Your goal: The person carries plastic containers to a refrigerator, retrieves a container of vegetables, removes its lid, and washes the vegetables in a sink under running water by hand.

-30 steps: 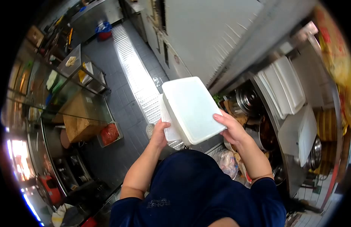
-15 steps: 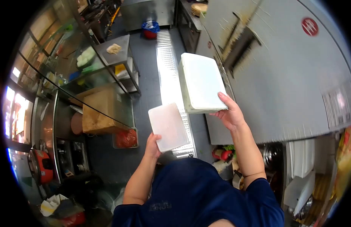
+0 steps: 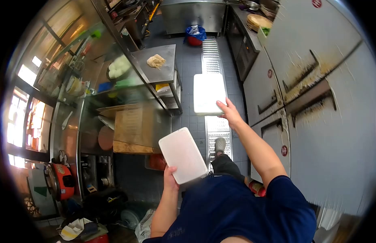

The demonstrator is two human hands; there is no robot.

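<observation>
The white rectangular plastic container, out over the shiny metal floor grating, is gripped at its near corner by the right hand, thumb on top, while the left hand, fingers mostly hidden, clasps a frosted-white plastic rectangle.

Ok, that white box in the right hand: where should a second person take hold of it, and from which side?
Probably by the long left edge of the white box, coming from the left with fingers beneath and thumb on top. The right hand grips its near right corner, thumb over the top face, leaving that straight edge uncovered.
</observation>
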